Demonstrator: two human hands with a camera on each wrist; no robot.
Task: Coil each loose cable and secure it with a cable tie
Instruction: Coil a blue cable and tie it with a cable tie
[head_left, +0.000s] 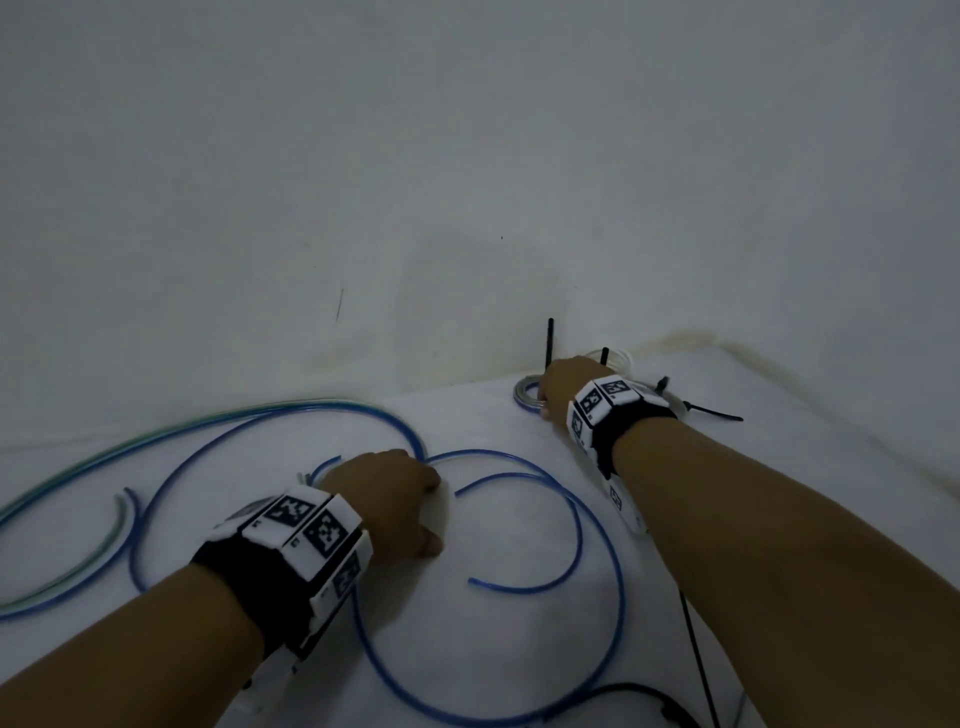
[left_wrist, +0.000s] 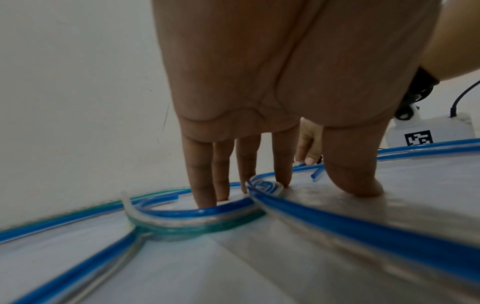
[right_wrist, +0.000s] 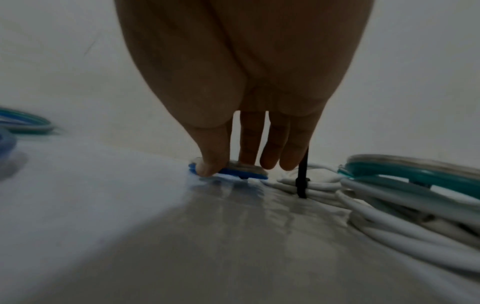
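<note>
Head view: the left hand (head_left: 387, 499) rests on the white table (head_left: 493, 634) among loose blue cable (head_left: 597, 519); the right hand (head_left: 563, 382) reaches a small coil (head_left: 524, 392).

Left wrist: straight fingers (left_wrist: 200, 181) press down beside the cable (left_wrist: 337, 224).

Right wrist: thumb and fingers (right_wrist: 250, 139) pinch the blue coil (right_wrist: 233, 171); just beside them lie tied white cables (right_wrist: 389, 222).

White wall (head_left: 467, 156) — white tabletop (head_left: 493, 649)

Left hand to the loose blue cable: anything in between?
Nothing visible. The left hand is already on the table with its fingers straight down among the loose blue cable loops, touching them.
</note>
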